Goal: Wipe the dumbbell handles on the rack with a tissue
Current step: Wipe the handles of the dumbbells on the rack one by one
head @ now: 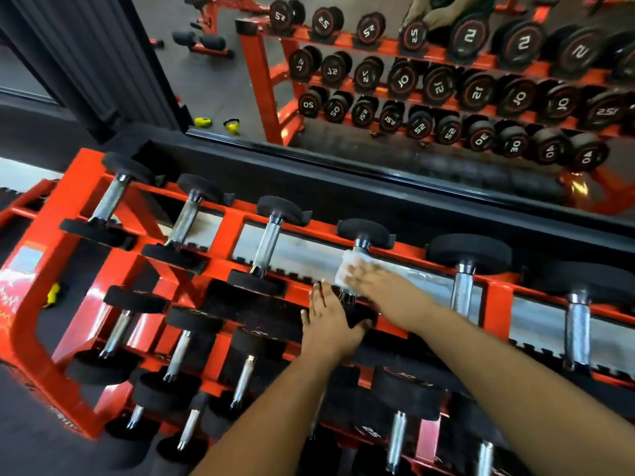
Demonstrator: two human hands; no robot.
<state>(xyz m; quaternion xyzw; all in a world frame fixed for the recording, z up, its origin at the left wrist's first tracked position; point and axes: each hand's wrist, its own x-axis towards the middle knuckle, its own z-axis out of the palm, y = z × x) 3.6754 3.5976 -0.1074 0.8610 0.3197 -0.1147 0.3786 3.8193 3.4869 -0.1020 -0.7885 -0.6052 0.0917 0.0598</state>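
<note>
A red three-tier rack (220,262) holds black dumbbells with chrome handles. On the top tier, the fourth dumbbell (364,231) from the left has a white tissue (345,266) wrapped over its handle. My right hand (374,286) covers the tissue and handle, fingers curled over it and motion-blurred. My left hand (330,321) grips the near black head of the same dumbbell. The handle itself is mostly hidden by the tissue and hands.
Neighbouring top-tier dumbbells sit at the left (271,242) and right (464,283) of the one held. A wall mirror (343,80) behind the rack reflects the rack and floor. Lower tiers carry more dumbbells (247,372). Dark floor lies at the left.
</note>
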